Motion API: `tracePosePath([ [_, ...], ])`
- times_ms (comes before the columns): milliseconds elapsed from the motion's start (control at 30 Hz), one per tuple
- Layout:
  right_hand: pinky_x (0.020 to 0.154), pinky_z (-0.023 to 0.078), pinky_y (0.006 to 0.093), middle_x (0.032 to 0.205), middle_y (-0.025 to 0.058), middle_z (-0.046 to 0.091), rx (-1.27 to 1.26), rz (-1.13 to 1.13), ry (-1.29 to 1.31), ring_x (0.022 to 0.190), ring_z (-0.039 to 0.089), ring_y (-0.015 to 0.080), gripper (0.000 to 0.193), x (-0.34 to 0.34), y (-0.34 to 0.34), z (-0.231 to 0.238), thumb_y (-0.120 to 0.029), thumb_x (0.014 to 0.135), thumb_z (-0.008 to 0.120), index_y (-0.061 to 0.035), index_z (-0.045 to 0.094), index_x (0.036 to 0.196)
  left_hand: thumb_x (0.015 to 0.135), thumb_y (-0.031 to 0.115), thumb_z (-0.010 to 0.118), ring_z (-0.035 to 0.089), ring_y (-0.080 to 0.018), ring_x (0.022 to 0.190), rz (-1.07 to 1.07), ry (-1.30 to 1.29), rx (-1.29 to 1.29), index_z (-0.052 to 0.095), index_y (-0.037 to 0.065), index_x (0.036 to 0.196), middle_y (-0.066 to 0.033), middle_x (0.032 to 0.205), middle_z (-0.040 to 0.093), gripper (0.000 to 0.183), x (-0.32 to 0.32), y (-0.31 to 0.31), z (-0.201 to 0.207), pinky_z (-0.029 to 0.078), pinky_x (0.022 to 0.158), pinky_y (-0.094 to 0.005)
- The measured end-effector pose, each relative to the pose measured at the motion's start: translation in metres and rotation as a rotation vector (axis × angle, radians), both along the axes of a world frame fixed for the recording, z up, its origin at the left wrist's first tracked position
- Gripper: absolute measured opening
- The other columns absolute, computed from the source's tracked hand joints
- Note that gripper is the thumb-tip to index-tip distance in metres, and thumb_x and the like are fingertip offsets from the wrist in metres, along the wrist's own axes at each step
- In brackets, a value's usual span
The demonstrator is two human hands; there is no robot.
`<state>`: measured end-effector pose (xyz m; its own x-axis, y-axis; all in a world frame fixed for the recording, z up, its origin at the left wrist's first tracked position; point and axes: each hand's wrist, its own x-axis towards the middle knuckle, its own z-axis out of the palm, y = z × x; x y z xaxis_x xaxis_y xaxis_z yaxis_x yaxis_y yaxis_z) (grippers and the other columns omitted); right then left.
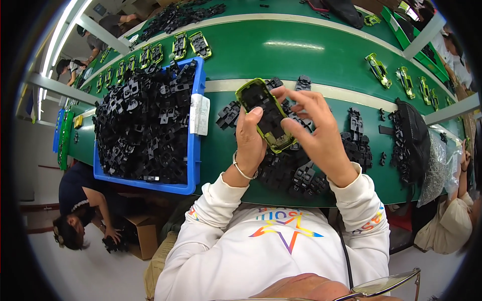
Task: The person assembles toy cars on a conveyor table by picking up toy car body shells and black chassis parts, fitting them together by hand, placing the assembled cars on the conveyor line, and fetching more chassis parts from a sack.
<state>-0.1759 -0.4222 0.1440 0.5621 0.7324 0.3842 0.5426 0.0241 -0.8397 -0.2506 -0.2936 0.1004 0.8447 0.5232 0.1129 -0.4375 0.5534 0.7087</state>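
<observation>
My left hand [249, 143] is closed round a plastic housing with a bright green rim [285, 147] and a dark inside, its thumb lying on the near-left edge. The housing is tilted above the bench. My right hand [319, 128] hovers over the housing's right side with fingers apart, thumb and fingertips close to the rim. Whether those tips touch it is hard to make out. Beneath and around both hands lie loose black plastic parts [306, 180], partly hidden by the housing and my hands.
A blue bin [197, 170] heaped with black parts stands at left. Green-rimmed housings [200, 45] line the green bench [301, 55] at far left, others [378, 70] at far right. A black bag [414, 140] and clear plastic bags [436, 165] lie at right. Other people work nearby.
</observation>
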Motion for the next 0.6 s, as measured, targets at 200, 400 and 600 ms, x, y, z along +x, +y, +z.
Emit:
tracePosePath([
  [200, 0.066, 0.046, 0.0236, 0.082, -0.0007, 0.063, -0.1, 0.155, 0.738, 0.077, 0.054, 0.0052, 0.031, -0.001, 0.006, -0.019, -0.026, 0.096, 0.063, 0.0038, 0.064, 0.105, 0.094, 0.02, 0.048, 0.056, -0.0205, 0.118, -0.03, 0.028, 0.192, 0.04, -0.001, 0.138, -0.016, 0.135, 0.054, 0.049, 0.002, 0.006, -0.003, 0.044, 0.101, -0.0311],
  [400, 0.063, 0.04, 0.0211, 0.081, -0.0029, 0.062, -0.169, 0.076, 0.711, 0.072, 0.05, 0.003, 0.033, 0.011, 0.009, -0.038, -0.031, 0.096, 0.063, 0.0013, 0.063, 0.086, 0.099, 0.018, 0.048, 0.058, -0.028, 0.119, -0.092, 0.119, 0.404, 0.042, -0.003, 0.134, -0.0201, 0.127, 0.059, 0.042, 0.009, 0.018, -0.002, 0.046, 0.102, -0.0383],
  [600, 0.071, 0.048, 0.0233, 0.089, 0.0002, 0.067, -0.057, 0.166, 1.11, 0.077, 0.061, 0.0057, 0.033, 0.015, 0.004, -0.028, -0.035, 0.097, 0.062, -0.0017, 0.065, 0.098, 0.098, 0.016, 0.048, 0.059, -0.0266, 0.117, -0.087, 0.218, 0.275, 0.046, -0.004, 0.129, -0.0188, 0.122, 0.062, 0.038, 0.019, 0.021, -0.006, 0.048, 0.099, -0.0368],
])
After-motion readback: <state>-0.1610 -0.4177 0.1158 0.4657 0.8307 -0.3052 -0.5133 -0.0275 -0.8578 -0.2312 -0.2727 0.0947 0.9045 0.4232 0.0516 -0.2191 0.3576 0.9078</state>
